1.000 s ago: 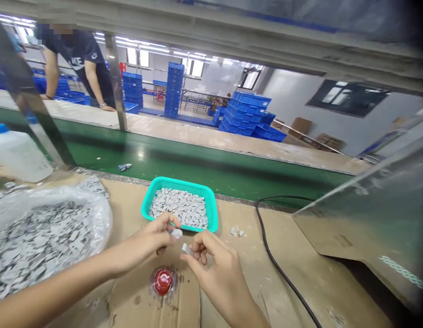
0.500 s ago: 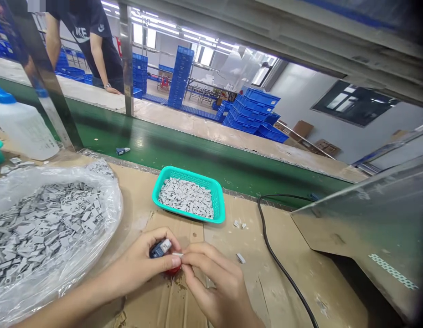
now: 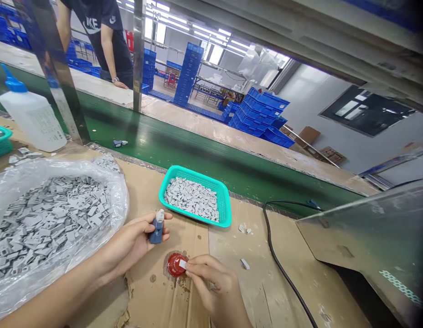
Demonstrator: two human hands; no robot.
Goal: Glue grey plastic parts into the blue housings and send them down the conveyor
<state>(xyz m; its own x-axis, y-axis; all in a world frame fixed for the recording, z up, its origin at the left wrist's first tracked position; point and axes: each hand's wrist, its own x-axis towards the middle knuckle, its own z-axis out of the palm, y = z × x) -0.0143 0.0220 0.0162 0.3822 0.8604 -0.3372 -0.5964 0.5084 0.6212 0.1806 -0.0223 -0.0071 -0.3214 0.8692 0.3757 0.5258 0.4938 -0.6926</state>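
My left hand (image 3: 138, 237) holds a small dark blue plastic part with a pale grey tip (image 3: 157, 231), kept upright between thumb and fingers. Pinched in my right hand (image 3: 214, 278) is a small light grey plastic piece (image 3: 182, 263). That piece is over a small round red dish (image 3: 175, 264) on the cardboard; whether it touches the dish I cannot tell. Just beyond my hands stands a teal plastic basket (image 3: 225, 209) of small light grey pieces. Left of my left arm lies a clear plastic bag (image 3: 121, 200) full of grey pieces.
A white bottle with a blue spout (image 3: 33, 118) stands at the left. Behind the bench runs a green conveyor belt (image 3: 150, 141) carrying another blue part (image 3: 120, 143). A black cable (image 3: 276, 255) crosses the right side. Across the belt, a person (image 3: 109, 45) leans on a ledge.
My hands have moved apart. My left hand has turned the blue part upright and shifted up; my right hand has brought the grey piece over the red dish, now uncovered. The view has shifted slightly.
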